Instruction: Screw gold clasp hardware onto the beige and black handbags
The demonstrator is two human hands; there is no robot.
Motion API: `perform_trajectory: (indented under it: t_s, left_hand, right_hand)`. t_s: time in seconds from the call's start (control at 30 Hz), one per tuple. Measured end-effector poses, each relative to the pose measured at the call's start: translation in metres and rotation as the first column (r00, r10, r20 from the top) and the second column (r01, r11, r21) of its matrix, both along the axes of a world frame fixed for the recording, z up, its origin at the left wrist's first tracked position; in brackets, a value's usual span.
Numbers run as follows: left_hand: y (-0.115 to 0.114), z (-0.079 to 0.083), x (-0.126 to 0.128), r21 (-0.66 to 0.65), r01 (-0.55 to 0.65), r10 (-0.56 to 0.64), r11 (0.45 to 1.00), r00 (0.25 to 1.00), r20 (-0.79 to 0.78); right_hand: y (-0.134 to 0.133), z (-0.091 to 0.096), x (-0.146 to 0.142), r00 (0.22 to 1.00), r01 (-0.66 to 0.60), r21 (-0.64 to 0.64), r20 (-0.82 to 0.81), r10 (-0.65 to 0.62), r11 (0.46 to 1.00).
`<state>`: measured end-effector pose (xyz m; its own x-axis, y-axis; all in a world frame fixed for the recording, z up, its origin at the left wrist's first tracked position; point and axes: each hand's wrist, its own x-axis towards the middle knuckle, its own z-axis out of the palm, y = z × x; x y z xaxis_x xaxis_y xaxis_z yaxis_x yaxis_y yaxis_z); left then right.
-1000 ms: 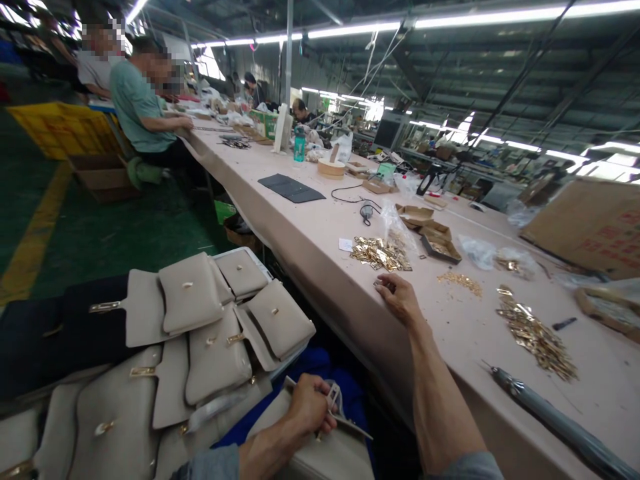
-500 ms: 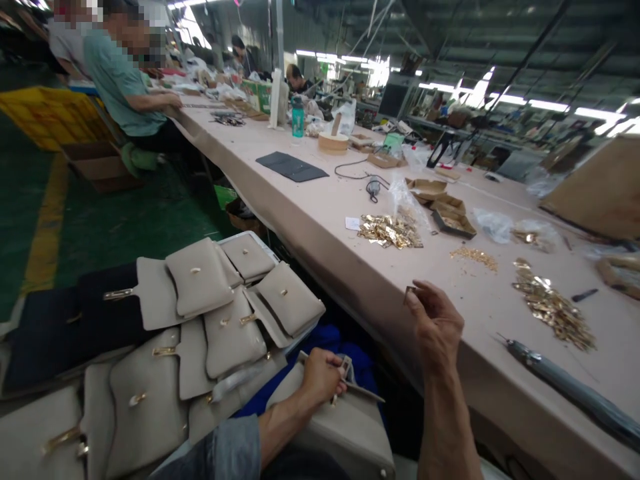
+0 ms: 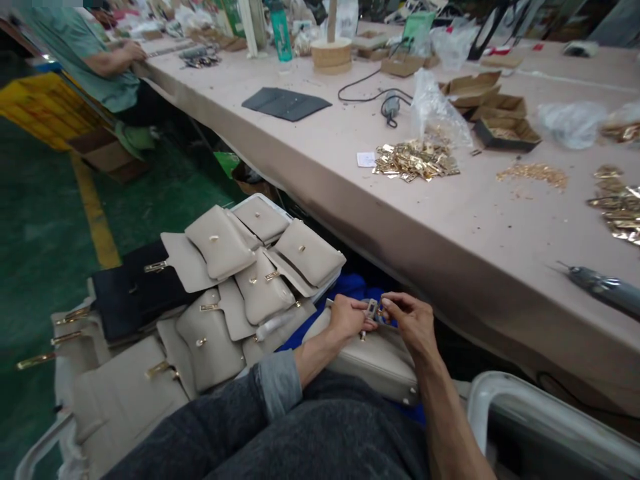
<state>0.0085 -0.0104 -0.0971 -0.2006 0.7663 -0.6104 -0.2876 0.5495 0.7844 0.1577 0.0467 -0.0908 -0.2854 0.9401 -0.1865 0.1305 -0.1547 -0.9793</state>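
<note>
A beige handbag (image 3: 367, 360) rests at my lap, with a small gold fitting on its front. My left hand (image 3: 350, 316) grips the end of the bag's flap (image 3: 371, 309), where a small rectangular cutout shows between the fingers. Close against it on the right, my right hand (image 3: 413, 323) pinches a small gold metal piece (image 3: 381, 311), mostly covered by the fingertips. Whether that piece touches the flap I cannot tell.
Left of me lie several beige handbags (image 3: 220, 243) and a black one (image 3: 130, 290). On the table (image 3: 320, 160) are piled gold plates (image 3: 417, 160), tiny gold parts (image 3: 533, 175) and an electric screwdriver (image 3: 605, 287). A white bin (image 3: 480, 400) stands at my right. A co-worker (image 3: 95, 60) sits far left.
My right hand has come down and left from beside the table edge to the flap, bringing the small metal piece. My left hand still grips the flap. The view has tilted down.
</note>
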Motion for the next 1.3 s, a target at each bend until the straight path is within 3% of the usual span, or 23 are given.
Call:
perform_trajectory:
  t_s: [0.2,0.5,0.9,1.3]
  left_hand:
    - [-0.003,-0.005,0.000,0.043,0.035,-0.036,0.998,0.999,0.008]
    - [-0.004,0.002,0.000,0.049,0.019,-0.023,0.999,0.997,0.071]
    - [-0.004,-0.016,-0.001,0.081,0.012,-0.019,0.997,0.997,0.078]
    - [-0.006,-0.011,0.000,0.074,-0.017,0.010,0.997,0.995,0.101]
  right_hand:
    - [-0.004,-0.002,-0.006,0.988,-0.109,0.073,0.121,0.099,0.991]
    - [-0.008,-0.008,-0.001,0.983,-0.089,0.157,0.173,0.061,0.984]
    - [-0.009,-0.008,-0.003,0.990,-0.065,0.148,0.131,0.045,0.987]
    - [-0.007,-0.022,-0.002,0.992,-0.060,0.150,0.119,0.042,0.987]
